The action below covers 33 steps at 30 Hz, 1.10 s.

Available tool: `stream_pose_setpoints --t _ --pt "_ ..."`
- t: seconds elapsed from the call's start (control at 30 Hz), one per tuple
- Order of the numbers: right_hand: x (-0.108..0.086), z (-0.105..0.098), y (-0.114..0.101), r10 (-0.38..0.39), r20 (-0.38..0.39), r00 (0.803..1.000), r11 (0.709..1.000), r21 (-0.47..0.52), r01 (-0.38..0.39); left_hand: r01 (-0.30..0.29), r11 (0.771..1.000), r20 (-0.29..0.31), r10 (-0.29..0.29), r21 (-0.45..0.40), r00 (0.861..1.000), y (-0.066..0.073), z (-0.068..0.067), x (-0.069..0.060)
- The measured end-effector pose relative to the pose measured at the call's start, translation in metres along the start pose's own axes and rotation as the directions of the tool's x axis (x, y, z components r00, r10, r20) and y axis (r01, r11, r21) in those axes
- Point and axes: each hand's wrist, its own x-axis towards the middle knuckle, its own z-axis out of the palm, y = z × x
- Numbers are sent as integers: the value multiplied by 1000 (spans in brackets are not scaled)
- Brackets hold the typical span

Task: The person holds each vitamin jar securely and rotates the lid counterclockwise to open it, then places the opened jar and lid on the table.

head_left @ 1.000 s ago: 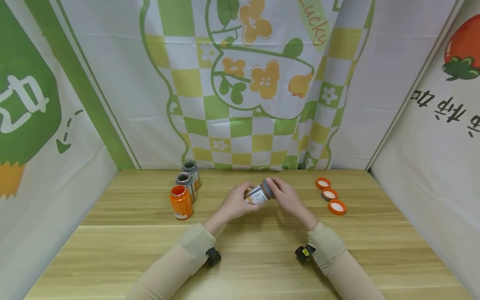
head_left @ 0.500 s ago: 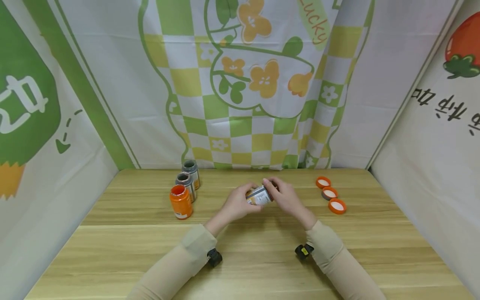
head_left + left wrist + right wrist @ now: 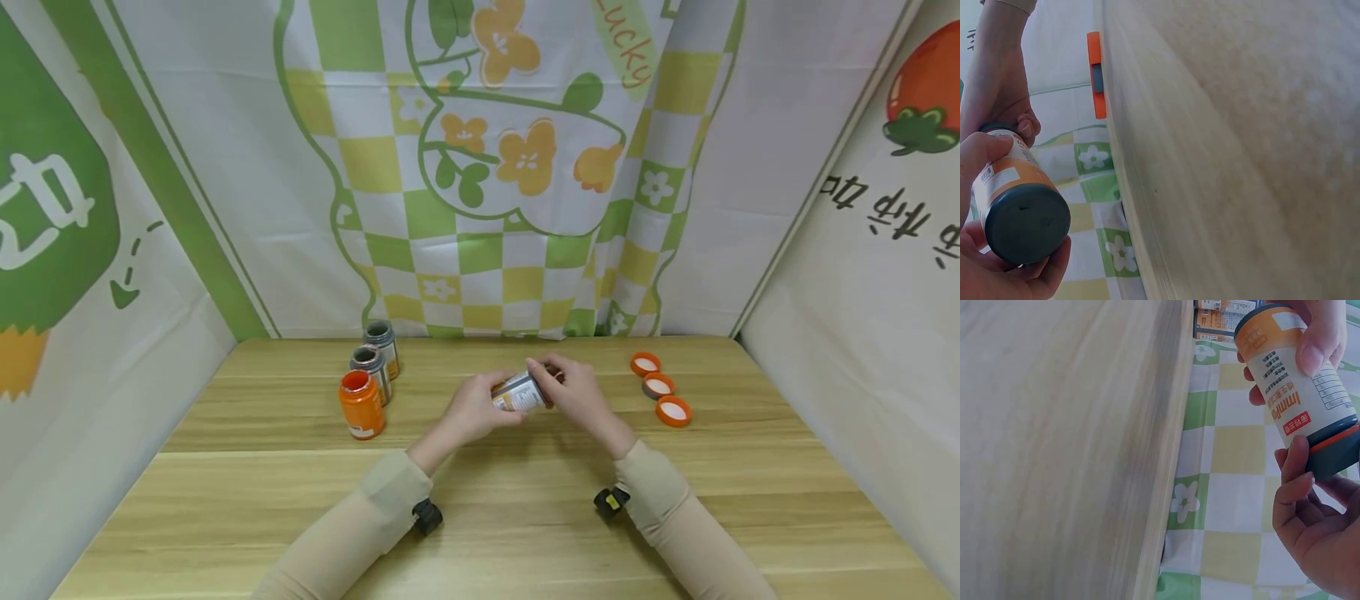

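Near the middle of the table in the head view, a white, orange and grey supplement bottle (image 3: 517, 393) lies tilted between both hands. My left hand (image 3: 474, 407) grips its body, thumb and fingers on opposite sides. The right hand (image 3: 577, 398) holds the other end by the grey cap (image 3: 1334, 455), which sits on the neck with an orange band showing in the right wrist view. Fingers hide most of this cap in the head view. The left wrist view shows the bottle's dark round base (image 3: 1027, 225) facing the camera.
At the left stand an orange bottle (image 3: 362, 407) and two grey bottles, one in the middle (image 3: 382, 383) and one behind (image 3: 382, 335), all uncapped. At the right, caps lie in a row: orange (image 3: 645, 364), grey-orange (image 3: 658, 386), orange (image 3: 673, 412). Curtains edge the wooden table (image 3: 480, 533).
The right hand has turned around the cap, its fingers now covering most of it. The bottle has shifted very slightly to the right. Standing bottles and loose caps stay put.
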Motion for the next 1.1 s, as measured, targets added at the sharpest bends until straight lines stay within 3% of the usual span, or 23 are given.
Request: stream_pose_setpoints --t 0.47,1.1 --pt "-5 0 1 29 -8 1000 999 -25 -29 7 1000 2 -7 12 1000 0 -2 -4" --pt "-6 -2 5 -156 -39 987 983 -99 152 -20 998 29 18 55 999 2 -3 -6"
